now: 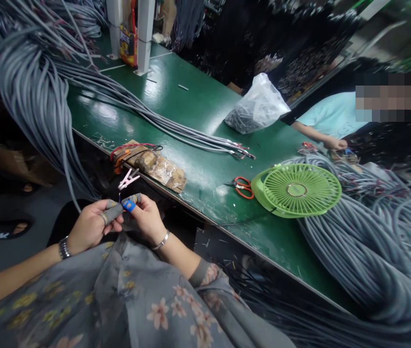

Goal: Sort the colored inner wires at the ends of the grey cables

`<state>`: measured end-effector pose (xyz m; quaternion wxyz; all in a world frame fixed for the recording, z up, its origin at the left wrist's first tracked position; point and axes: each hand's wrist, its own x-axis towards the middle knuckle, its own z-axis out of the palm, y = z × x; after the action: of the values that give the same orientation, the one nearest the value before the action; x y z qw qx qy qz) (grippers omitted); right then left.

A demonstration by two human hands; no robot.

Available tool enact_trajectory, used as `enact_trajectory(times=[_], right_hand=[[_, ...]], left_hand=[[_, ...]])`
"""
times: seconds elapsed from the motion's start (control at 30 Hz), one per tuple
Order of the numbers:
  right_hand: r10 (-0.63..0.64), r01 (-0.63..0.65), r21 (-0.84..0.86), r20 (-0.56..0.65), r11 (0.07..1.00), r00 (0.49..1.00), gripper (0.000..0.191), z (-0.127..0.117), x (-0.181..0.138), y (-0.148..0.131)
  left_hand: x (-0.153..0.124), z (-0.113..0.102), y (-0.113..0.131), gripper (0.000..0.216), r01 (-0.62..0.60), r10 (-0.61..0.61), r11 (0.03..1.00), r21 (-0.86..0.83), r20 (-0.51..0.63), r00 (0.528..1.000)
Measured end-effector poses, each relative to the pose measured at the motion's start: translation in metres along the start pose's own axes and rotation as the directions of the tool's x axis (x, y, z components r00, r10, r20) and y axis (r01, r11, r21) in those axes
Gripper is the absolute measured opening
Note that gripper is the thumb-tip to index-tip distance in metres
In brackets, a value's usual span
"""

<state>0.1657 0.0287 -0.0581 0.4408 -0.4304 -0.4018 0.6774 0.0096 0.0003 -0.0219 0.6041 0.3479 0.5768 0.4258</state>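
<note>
My left hand (91, 224) and my right hand (146, 217) meet in front of my chest, below the near edge of the green table (194, 104). Both pinch the end of a grey cable (66, 166) that drops from the big bundle at upper left. Thin coloured wires stick up between my fingertips. My fingertips wear grey tape guards, and one on the right hand is blue. A pink-and-white clip (128, 179) hangs just above my fingers at the table edge.
A taped brown block with red wires (150, 164) lies on the near table edge. Orange-handled scissors (243, 186), a green fan (297, 189) and a clear plastic bag (258, 107) sit to the right. Grey cable bundles (368, 251) fill the right. A co-worker's hand (333, 143) rests at far right.
</note>
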Motion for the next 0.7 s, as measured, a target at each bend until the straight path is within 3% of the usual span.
enact_trajectory(times=[0.17,0.33,0.47,0.7], right_hand=[[-0.020,0.019,-0.066,-0.020,0.998,1.000,0.060,-0.0016,-0.0011,-0.0009],[-0.025,0.025,-0.095,0.008,0.995,1.000,0.059,-0.0046,0.0013,-0.0006],[0.008,-0.004,-0.074,0.052,0.997,0.999,0.054,-0.0063,0.0034,-0.0002],[-0.022,0.022,-0.065,0.000,0.998,1.000,0.056,-0.0012,0.0019,0.0025]], left_hand=[[0.0010,-0.0031,0.0005,0.038,0.015,-0.024,0.995,0.094,0.104,0.994],[-0.0003,-0.0026,0.0028,0.032,0.008,-0.012,0.997,0.074,0.063,0.998],[-0.0007,-0.0022,0.0047,0.028,-0.012,0.001,0.993,0.116,0.095,0.996],[-0.0033,0.0025,0.0048,0.044,-0.002,0.002,0.998,0.060,0.003,1.000]])
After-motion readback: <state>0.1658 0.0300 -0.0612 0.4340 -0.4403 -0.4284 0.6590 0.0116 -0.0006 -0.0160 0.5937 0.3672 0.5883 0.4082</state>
